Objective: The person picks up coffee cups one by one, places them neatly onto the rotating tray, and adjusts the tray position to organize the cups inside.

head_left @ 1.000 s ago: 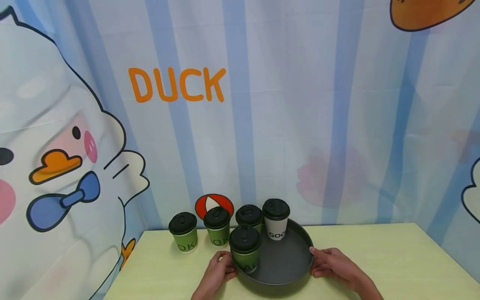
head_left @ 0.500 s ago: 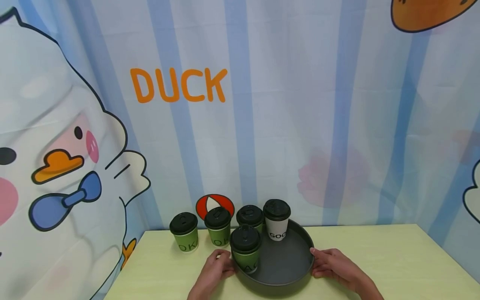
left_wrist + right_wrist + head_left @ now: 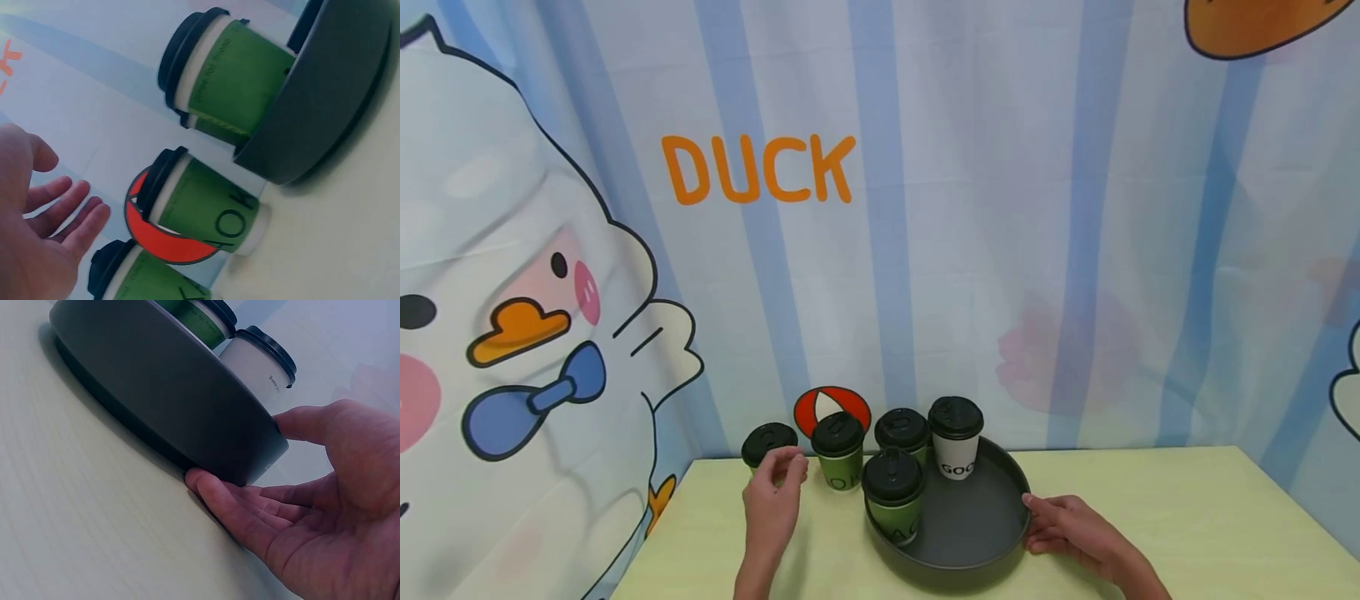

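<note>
Clock read on the tray in the head view, 6 toward the person. Right hand (image 3: 1067, 529) grips tray (image 3: 973, 529) at about 3 o'clock, thumb at rim, fingers low against the underside. Left hand (image 3: 772, 504) off the tray at 9 o'clock, raised, nothing held; fingers loosely bent and thumb apart in its wrist view. It partly covers the outer cup (image 3: 767, 439) in the head view; its wrist view shows fingertips near that cup's lid. Tray sits in front of the person, dark grey, round. Front cup (image 3: 892, 504), green, black lid, stands in it at 8 o'clock; white cup (image 3: 957, 446), black lid, upright at 12. Rear cup (image 3: 902, 432), green, at 11, base hidden, can't tell if inside. Inner cup (image 3: 838, 454) and outer cup, both green, black-lidded, upright on table (image 3: 1150, 508) toward 10. Curtain (image 3: 985, 225) behind, striped, lettered DUCK.
</note>
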The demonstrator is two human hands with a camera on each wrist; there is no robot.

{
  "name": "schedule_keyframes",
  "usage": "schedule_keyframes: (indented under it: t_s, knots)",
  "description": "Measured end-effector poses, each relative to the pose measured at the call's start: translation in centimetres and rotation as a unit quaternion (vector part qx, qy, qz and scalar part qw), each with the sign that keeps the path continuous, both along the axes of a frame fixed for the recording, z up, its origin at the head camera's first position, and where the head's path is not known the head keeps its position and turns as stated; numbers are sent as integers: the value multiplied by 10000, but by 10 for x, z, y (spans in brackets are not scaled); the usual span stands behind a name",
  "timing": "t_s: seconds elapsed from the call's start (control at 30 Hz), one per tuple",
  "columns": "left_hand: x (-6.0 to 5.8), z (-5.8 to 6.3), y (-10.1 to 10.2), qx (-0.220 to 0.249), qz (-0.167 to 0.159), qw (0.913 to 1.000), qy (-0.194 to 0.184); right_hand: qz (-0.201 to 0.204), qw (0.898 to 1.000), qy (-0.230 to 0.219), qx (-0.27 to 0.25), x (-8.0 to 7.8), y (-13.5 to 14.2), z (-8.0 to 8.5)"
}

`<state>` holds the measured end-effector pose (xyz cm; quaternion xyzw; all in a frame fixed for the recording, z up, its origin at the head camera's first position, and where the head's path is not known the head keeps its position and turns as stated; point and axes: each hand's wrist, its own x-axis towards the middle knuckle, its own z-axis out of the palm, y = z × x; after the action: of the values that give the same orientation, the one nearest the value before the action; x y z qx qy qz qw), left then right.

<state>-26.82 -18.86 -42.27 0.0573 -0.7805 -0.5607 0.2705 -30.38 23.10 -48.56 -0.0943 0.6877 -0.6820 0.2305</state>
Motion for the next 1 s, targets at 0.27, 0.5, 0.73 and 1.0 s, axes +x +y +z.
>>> schedule_keyframes:
  t_s: [0.27, 0.5, 0.73, 1.0]
  knots:
    - [-7, 1, -16, -797, 722, 9847, 1373, -13, 10000, -28, 17, 0, 1, 2]
    - [-17, -12, -24, -1049, 1154, 9817, 1096, 0, 10000, 18, -9, 1, 2, 4]
    - [-30, -29, -38, -1043, 1210, 9843, 752, 53, 10000, 15, 17, 2, 0, 0]
    - [-51, -46, -50, -690, 857, 9929, 454, -10, 10000, -5, 7, 1, 0, 0]
